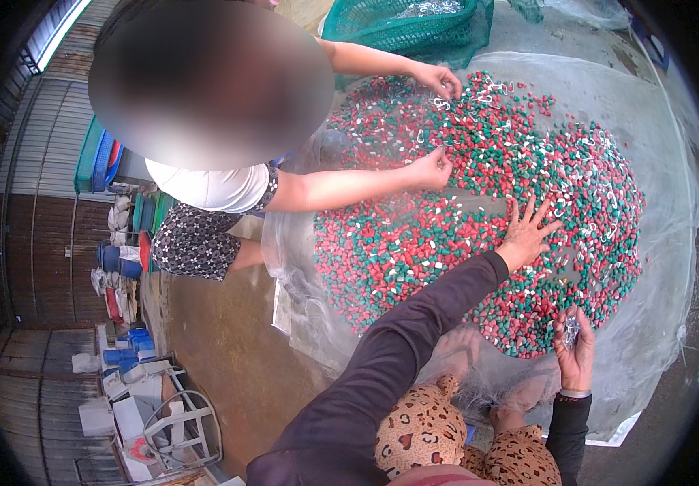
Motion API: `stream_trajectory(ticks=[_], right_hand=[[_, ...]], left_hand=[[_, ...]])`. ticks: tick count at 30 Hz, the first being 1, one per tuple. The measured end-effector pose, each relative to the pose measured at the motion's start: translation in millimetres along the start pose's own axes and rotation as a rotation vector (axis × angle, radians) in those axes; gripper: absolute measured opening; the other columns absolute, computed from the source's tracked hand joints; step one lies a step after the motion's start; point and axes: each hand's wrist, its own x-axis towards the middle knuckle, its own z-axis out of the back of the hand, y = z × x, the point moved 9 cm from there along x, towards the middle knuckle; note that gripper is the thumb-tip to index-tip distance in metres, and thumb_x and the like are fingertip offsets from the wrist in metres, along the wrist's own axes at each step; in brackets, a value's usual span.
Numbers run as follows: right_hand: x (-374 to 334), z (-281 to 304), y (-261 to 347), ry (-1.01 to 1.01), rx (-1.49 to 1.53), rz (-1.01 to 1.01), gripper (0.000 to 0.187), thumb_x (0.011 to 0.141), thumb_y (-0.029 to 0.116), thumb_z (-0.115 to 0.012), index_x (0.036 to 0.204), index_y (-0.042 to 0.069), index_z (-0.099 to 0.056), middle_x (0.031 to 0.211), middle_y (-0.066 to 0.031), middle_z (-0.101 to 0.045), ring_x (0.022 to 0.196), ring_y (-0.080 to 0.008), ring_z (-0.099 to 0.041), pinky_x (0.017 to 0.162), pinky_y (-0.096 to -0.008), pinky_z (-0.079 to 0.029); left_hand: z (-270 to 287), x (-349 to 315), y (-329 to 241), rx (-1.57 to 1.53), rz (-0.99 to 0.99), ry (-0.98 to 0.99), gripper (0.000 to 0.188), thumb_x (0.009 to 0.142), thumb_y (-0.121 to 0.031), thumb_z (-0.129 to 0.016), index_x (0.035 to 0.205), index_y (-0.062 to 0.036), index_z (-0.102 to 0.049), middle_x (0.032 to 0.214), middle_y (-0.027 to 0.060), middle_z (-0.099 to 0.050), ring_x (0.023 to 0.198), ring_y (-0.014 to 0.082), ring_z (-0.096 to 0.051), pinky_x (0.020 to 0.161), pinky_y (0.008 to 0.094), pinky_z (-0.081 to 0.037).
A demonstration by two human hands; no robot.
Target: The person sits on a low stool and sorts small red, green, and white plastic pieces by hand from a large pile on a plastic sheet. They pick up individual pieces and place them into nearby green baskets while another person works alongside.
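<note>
Left hand (pixel 525 235) spread on the red, green and white pieces (pixel 511 154) across the bench (pixel 653 316); right hand (pixel 576 344) curls round clear bits (pixel 570 332)! A loosened grip could drop them, a hasty sweep spill pieces overboard.

1. Red and green pieces (pixel 479 235), 3 o'clock: smooth, plastic look noted; material can't be confirmed.
2. Clear pieces (pixel 570 330), held in right hand (pixel 575 347), 4 o'clock: glossy, transparent, plastic-like.
3. White clips (pixel 442 104), 1 o'clock: smooth plastic suggested.
4. Sheet (pixel 659 211), 3 o'clock: thin see-through plastic film, shiny, wrinkled.
5. Basket (pixel 402 50), 12 o'clock: open plastic mesh seen, rough-textured.
6. Dark sleeve (pixel 398 336), 5 o'clock: matt cloth, creased.
7. Leopard-print cloth (pixel 421 429), 5 o'clock: matt, soft-looking.
8. Wall (pixel 41 267), 9 o'clock: ribbed sheet metal, dull.
9. Floor (pixel 220 324), 8 o'clock: concrete-like, faint sheen seen.
</note>
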Motion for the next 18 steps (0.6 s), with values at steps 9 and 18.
stream_trajectory(ticks=[9, 18], right_hand=[[0.0, -4.9, -2.8, 0.053, 0.043, -0.023, 0.021, 0.097, 0.021, -0.054, 0.088, 0.003, -0.051, 0.079, -0.0088, -0.052, 0.069, -0.0185, -0.056, 0.05, -0.0238, -0.052], [-0.9, -4.6, -3.8, 0.025, 0.049, -0.046, 0.019, 0.096, 0.019, -0.055, 0.086, 0.003, -0.052, 0.078, -0.0082, -0.052, 0.068, -0.0179, -0.054, 0.047, -0.023, -0.047]], left_hand=[[1.4, -0.8, -0.3, 0.005, -0.001, 0.0, 0.065, 0.09, -0.049, -0.056, 0.147, -0.0359, -0.029, 0.158, 0.0122, -0.006, 0.144, 0.0427, -0.005, 0.109, 0.0685, -0.011], [1.2, -1.3, 0.0, -0.003, -0.01, -0.032, 0.065, 0.089, -0.049, -0.056, 0.147, -0.0354, -0.03, 0.158, 0.0125, -0.007, 0.143, 0.0436, -0.006, 0.108, 0.0699, -0.01]])
